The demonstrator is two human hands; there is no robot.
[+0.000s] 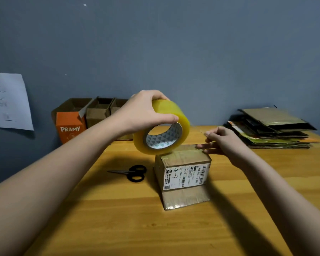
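Yellow tape roll (161,126): head view; hangs on edge just above the far left top corner of the cardboard box (183,172); whether its rim touches the box I cannot tell
Left hand (146,111): grips the roll from above, fingers over the outer band, thumb on the near rim
Right hand (222,141): at the box's far right top edge; thumb and forefinger pinch the clear tape end (201,131), which is faint; the other fingers reach out straight towards the box top
Handling: judged light and stiff with a hard card core; the outer band is slick and the free end sticky and limp; best held across the rim or through the core
Axis: the core hole faces the camera, tilted down; tape would pay off to the right, across the box top
Box: stands on the wooden table (118,218), label facing the viewer
Scissors (131,172): flat on the table, just left of the box
Flattened cartons (272,128): stacked well behind the box, to its right
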